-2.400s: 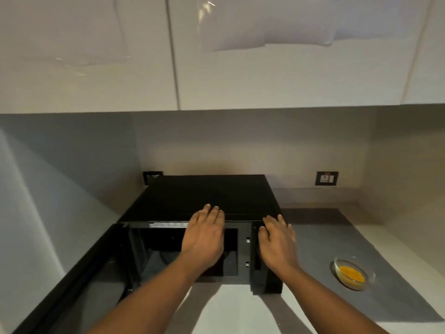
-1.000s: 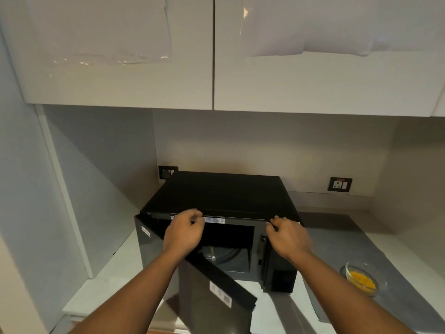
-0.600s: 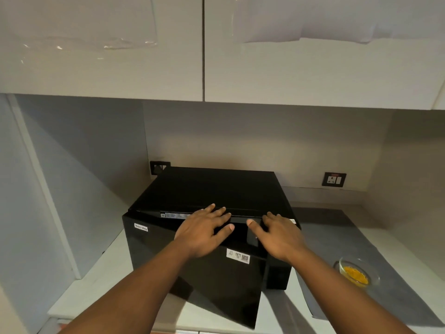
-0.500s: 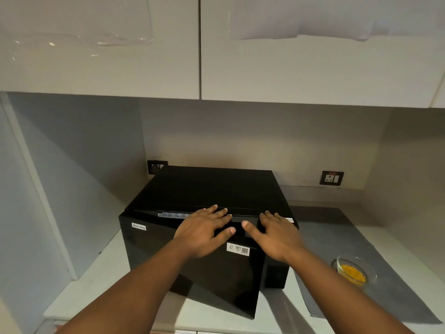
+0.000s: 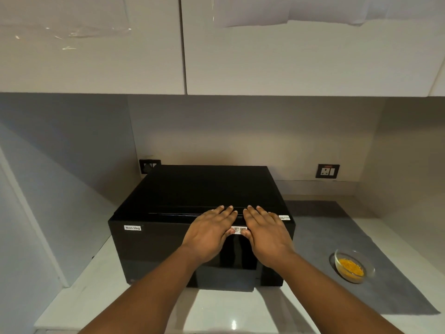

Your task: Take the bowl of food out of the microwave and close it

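A black microwave point(image 5: 192, 194) stands on the white counter, its door point(image 5: 154, 251) flush against the front and bearing a "Non-Veg" label. My left hand point(image 5: 209, 233) and my right hand point(image 5: 265, 233) lie flat side by side on the upper part of the door, fingers spread and reaching its top edge, holding nothing. A small glass bowl of yellow food point(image 5: 350, 266) sits on a grey mat point(image 5: 337, 227) to the right of the microwave, apart from both hands.
White wall cabinets point(image 5: 216, 44) hang overhead. A side wall point(image 5: 48, 201) stands close on the left of the microwave. Wall sockets point(image 5: 328, 171) sit on the back wall. The white counter point(image 5: 228, 312) runs in front of the microwave.
The microwave door swung from wide open on the left to shut against the front. Both hands moved from the open front onto the door and now press flat side by side.
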